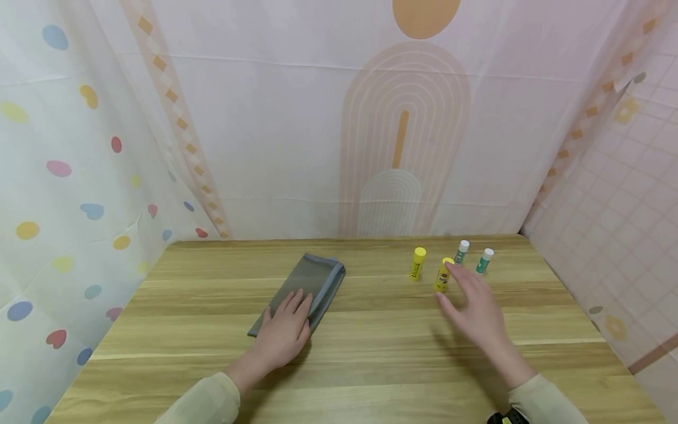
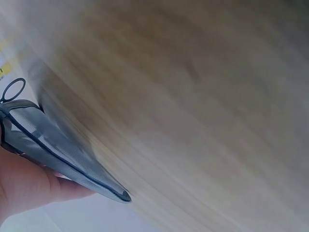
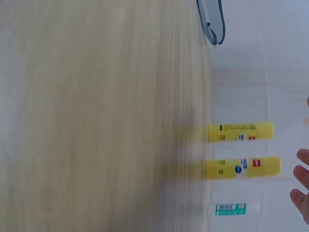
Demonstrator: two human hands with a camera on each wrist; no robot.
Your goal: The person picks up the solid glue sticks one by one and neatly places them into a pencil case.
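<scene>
A grey mesh zip pouch (image 1: 307,288) lies flat on the wooden table (image 1: 371,365), left of centre. My left hand (image 1: 283,330) rests on its near end with straight fingers; the left wrist view shows the pouch (image 2: 53,150) against my palm. Two yellow glue sticks (image 1: 417,263) (image 1: 442,275) and two green-and-white ones (image 1: 461,252) (image 1: 484,261) stand upright at the back right. My right hand (image 1: 474,306) hovers open beside the nearer yellow stick, fingertips close to its cap. In the right wrist view the yellow sticks (image 3: 240,131) (image 3: 243,167) and one green stick (image 3: 231,209) show, fingertips (image 3: 303,179) at the edge.
Patterned cloth walls close in the table at the back (image 1: 371,147), left (image 1: 69,194) and right (image 1: 625,206). The pouch's zip pull ring (image 2: 13,90) sticks out at its far end. Bare wood lies between the pouch and the sticks.
</scene>
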